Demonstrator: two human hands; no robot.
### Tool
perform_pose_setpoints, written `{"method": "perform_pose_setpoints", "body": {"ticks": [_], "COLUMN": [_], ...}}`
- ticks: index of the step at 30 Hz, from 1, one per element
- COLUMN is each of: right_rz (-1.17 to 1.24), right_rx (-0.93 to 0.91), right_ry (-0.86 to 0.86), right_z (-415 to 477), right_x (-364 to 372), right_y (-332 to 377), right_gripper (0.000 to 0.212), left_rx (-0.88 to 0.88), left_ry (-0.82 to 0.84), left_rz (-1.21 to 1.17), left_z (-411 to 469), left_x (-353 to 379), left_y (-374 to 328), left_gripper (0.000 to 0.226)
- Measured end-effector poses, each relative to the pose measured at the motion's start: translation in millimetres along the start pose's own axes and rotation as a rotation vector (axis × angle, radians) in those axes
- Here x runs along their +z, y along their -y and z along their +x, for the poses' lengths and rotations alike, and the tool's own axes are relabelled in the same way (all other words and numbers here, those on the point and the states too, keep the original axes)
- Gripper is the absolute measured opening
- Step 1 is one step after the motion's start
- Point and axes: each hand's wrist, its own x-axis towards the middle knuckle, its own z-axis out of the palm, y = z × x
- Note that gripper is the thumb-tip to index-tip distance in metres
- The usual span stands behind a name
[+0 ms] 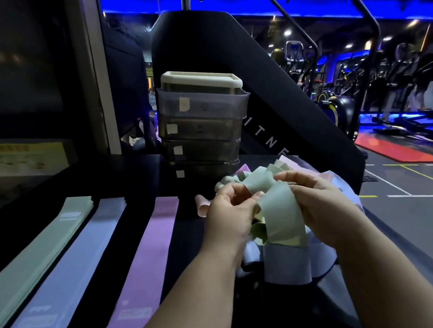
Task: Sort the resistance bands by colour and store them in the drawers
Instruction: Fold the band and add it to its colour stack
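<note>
Pinching green band (279, 216) between left hand (228, 213) and right hand (318, 206), both curled on it, above mixed pile (287, 260). Sorted green stack (45, 248) well left of hands, long axis near-to-far; left hand nearer. Ahead of hands: drawers (201, 128).

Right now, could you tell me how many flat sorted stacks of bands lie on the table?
3: green stack far left, pale blue stack in the middle, pink stack to their right. None seems hidden.

"itne" on black machine panel (272, 120)
</note>
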Motion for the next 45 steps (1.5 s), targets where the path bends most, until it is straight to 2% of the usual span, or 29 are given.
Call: {"method": "perform_pose_setpoints", "body": {"ticks": [2, 4, 5, 7, 12, 16, 19, 23, 26, 27, 31, 34, 37, 40, 42, 43, 45], "right_rz": [0.007, 0.022, 0.005, -0.061, -0.226, -0.322, -0.271, -0.249, -0.242, -0.234, -0.17, -0.08, -0.031, 0.046, 0.045, -0.03, -0.187], "right_rx": [-0.021, -0.07, -0.095, -0.141, -0.273, -0.346, -0.372, -0.421, -0.423, -0.419, -0.417, -0.451, -0.374, -0.188, -0.068, -0.063, -0.186], "right_ry": [-0.045, -0.047, -0.043, -0.037, -0.015, -0.057, -0.067, -0.052, -0.075, -0.09, -0.184, -0.253, -0.232, -0.132, -0.091, -0.06, -0.011], "right_z": [0.3, -0.4, -1.4, -2.4, -3.7, -3.0, -1.2, -0.3, -0.9, -1.4, -1.6, -1.1, -1.3, 5.9, 8.3, 7.9, 6.2], "right_x": [-0.9, -2.7, -2.8, -2.4, 2.4, 2.6, 2.9, -2.8, -5.7, -6.1, -6.8, -10.5, -12.1, -7.0, -1.1, -0.1, 0.2], "right_y": [0.8, 2.3, 3.7, 4.3, 1.3, 0.9, -1.0, -3.1, -2.9, -2.6, -0.4, 2.5, 1.6, 2.8, 4.9, 3.7, -1.0], "right_gripper": [0.02, 0.024, 0.027, 0.031, 0.028, 0.033, 0.028, 0.029, 0.033, 0.033, 0.025, 0.02, 0.026, 0.037, 0.035, 0.032, 0.019], "left_rx": [-0.009, 0.01, 0.026, 0.037, 0.05, 0.133, 0.117, 0.029, 0.04, 0.034, 0.073, 0.118, 0.116, 0.141, 0.155, 0.154, 0.18], "left_ry": [0.062, 0.075, 0.038, -0.032, -0.14, -0.153, -0.02, 0.139, 0.106, 0.095, 0.012, -0.017, -0.041, -0.088, -0.107, -0.109, -0.102], "left_rz": [0.0, 0.068, 0.088, 0.139, 0.21, 0.308, 0.346, 0.255, 0.436, 0.521, 0.705, 0.783, 0.7, 0.534, 0.45, 0.41, 0.368], "left_z": [-7.4, -13.4, -12.3, -11.8, -15.1, -11.2, -17.0, -28.8, -27.4, -27.1, -28.9, -27.1, -25.0, -18.5, -12.1, -10.0, -5.5], "left_x": [3.0, 2.8, 2.7, 1.5, 2.3, 0.4, 3.3, 6.6, 6.5, 6.1, 5.1, 2.1, 3.7, 3.0, 1.1, 0.3, -0.3], "left_y": [-6.2, -10.4, -9.6, -9.9, -9.0, -7.6, -14.2, -24.4, -20.7, -21.7, -25.8, -25.7, -23.3, -17.5, -13.2, -12.3, -8.4], "left_gripper": [0.008, 0.029, 0.039, 0.043, 0.062, 0.048, 0.026, 0.034, 0.051, 0.05, 0.024, 0.015, 0.019, 0.024, 0.028, 0.032, 0.041]}}
